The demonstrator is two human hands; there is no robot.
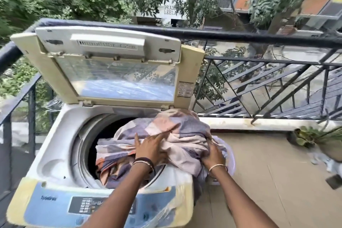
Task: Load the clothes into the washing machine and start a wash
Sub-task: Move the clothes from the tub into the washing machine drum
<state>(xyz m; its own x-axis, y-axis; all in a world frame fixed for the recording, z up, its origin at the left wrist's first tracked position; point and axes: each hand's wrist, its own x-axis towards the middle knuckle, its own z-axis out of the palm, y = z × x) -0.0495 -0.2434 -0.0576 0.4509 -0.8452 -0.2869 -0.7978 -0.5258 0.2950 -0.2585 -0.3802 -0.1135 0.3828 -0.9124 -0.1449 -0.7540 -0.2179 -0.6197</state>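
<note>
Both hands are laid on a large checked bedsheet (166, 135) in lilac, peach and cream. By the left hand (149, 146) the cloth is pressed down with open, spread fingers over the tub mouth, nothing being gripped; dark and pale bangles (143, 163) are worn at that wrist. By the right hand (212, 153) a fold of the sheet is clenched at the machine's 3 o'clock edge, and a thin bangle (217, 167) is seen on that wrist.

The sheet is bunched across the 3 o'clock half of the drum opening (96, 144) of a top-loading washing machine (55, 153), partly inside and partly draped over the rim. A tail of it hangs down toward a lilac plastic tub (230, 161) standing on the tiled balcony floor (268, 181) just beside the machine. Whether more clothes lie in that tub cannot be told.

The lid (114, 65) is folded up and open at 12 o'clock, against a black metal railing (259, 37). The control panel (87, 205) is at 6 o'clock, partly crossed by the left forearm. A potted plant (314, 139) is placed at 3 o'clock, well apart from the machine. Trees and buildings are seen beyond the railing.
</note>
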